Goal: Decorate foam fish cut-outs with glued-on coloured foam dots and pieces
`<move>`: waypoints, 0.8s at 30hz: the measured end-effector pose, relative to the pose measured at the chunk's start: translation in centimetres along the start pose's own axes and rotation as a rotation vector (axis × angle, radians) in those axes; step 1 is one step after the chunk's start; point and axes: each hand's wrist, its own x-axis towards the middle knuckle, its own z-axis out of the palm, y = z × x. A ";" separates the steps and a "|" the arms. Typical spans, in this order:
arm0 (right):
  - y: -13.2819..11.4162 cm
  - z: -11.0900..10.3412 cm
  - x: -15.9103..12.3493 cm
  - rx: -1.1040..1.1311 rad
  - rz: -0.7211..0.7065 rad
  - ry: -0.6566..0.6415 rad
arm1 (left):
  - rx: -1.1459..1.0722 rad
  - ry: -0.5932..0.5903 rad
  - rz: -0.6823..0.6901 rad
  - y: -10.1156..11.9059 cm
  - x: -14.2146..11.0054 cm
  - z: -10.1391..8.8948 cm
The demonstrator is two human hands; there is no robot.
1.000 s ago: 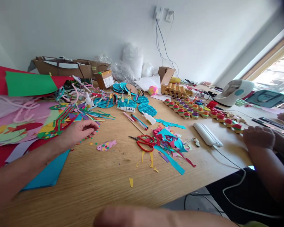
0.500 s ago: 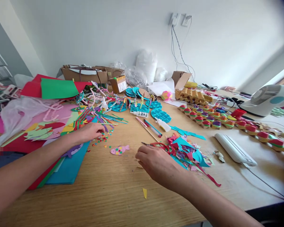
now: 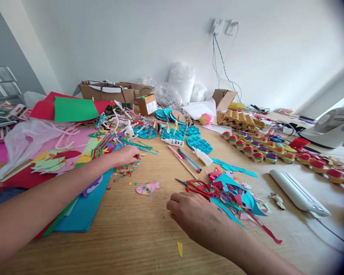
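My left hand [image 3: 128,155] hangs with fingers bent together just above the far edge of scattered paper dots [image 3: 125,172]; whatever its fingertips pinch, if anything, is hidden. Curled low over the tabletop, my right hand [image 3: 190,209] is closed, its palm side out of sight. Directly beyond it lie red-handled scissors [image 3: 195,186], apart from the fingers. Between the hands rests a pink paper fish [image 3: 148,188] with coloured dots on its body. A small yellow paper scrap [image 3: 179,248] lies nearer the front.
Coloured paper sheets [image 3: 83,214] and thin strips fill the left. Paper offcuts [image 3: 235,194] are heaped right of the scissors. Glue bottles [image 3: 203,156], pens [image 3: 190,161] and blue plates [image 3: 200,144] stand farther back. Painted egg cartons [image 3: 258,147] and a white power bank [image 3: 299,193] are at right.
My left hand has shifted right and slightly forward from over the dots. My right hand has drawn back from the scissors, leaving their handles more exposed. The view has turned slightly left.
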 end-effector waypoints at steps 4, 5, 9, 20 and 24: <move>0.1 0.4 -0.6 0.020 -0.012 0.027 | -0.011 -0.045 0.008 -0.1 0.1 -0.1; 0.2 0.5 -0.7 0.029 -0.013 0.025 | -0.018 -0.052 0.010 -0.2 0.1 -0.1; 0.6 0.6 -0.4 0.072 -0.021 -0.012 | -0.042 -0.063 -0.002 -1.0 0.2 -0.6; 1.1 -0.3 1.4 0.072 -0.084 -0.022 | -0.022 -0.123 -0.050 -3.9 -1.1 -1.5; 0.5 -1.3 1.9 0.064 -0.076 -0.080 | -0.004 -0.100 -0.055 -3.3 -1.5 -0.7</move>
